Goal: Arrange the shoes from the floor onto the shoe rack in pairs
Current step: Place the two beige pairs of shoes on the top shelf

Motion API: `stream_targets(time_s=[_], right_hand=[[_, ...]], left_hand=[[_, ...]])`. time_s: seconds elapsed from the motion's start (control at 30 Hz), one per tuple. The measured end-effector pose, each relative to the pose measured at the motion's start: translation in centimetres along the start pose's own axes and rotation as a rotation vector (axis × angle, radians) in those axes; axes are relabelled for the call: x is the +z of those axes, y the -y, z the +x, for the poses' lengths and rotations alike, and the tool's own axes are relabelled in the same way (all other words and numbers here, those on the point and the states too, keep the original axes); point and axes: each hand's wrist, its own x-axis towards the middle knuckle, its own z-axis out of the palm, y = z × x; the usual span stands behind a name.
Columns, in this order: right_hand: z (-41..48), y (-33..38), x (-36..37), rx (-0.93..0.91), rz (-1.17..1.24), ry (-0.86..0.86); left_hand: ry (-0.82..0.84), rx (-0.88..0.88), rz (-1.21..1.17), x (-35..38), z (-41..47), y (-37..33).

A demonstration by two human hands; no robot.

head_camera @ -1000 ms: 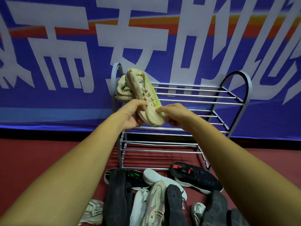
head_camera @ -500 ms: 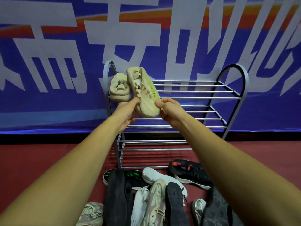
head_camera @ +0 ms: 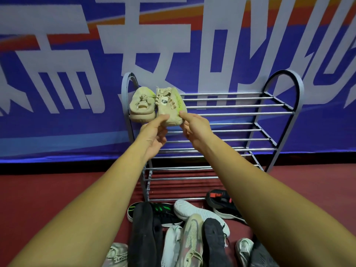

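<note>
After holding the second beige shoe [head_camera: 169, 106] tilted, sole outward, in front of the shoe rack [head_camera: 231, 130] a second ago, now has it lying flat on the top shelf, upper showing, close against the first beige shoe [head_camera: 141, 105] at the left end. Means one pair as good as placed; leaves only letting go, then reaching down to the heap of shoes [head_camera: 185, 228] on the floor [head_camera: 48, 199]. Pinches the shoe's near right edge with the right hand [head_camera: 194, 126], thumb on top. Touches the near left edge with one finger of the left hand [head_camera: 154, 132], other fingers loosely curled, gripping nothing.
</note>
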Motion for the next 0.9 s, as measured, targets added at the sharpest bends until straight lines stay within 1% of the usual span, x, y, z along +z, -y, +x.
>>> stream_targets(time_s=[0.1,0.23,0.43,0.67,0.77,0.83,0.9], right_hand=[[0.6,-0.1,0.1,-0.016,0.037,0.0],[1.1,-0.5,0.3,-0.078,0.009,-0.009],[1.5,-0.2,0.2,-0.198,-0.181,-0.014],[-0.3,0.7,-1.5,-0.22,-0.331,0.042],[-1.0,0.9,-2.9,-0.218,-0.38,0.058],[-1.3,0.6,-4.2,-0.183,-0.435,0.08],[-1.4,-0.1,-5.7,-0.14,-0.561,0.095]], left_hand=[[0.031,0.008,-0.045,0.3,0.4,0.2],[0.021,0.04,-0.06,0.4,1.2,0.3],[-0.01,0.089,-0.042,0.0,2.1,0.6],[-0.051,0.124,0.034,0.1,1.5,1.2],[-0.013,0.121,0.11,-0.2,1.1,1.5],[0.06,0.117,0.25,-0.5,0.7,1.9],[0.137,0.074,0.423,-0.8,0.4,2.7]])
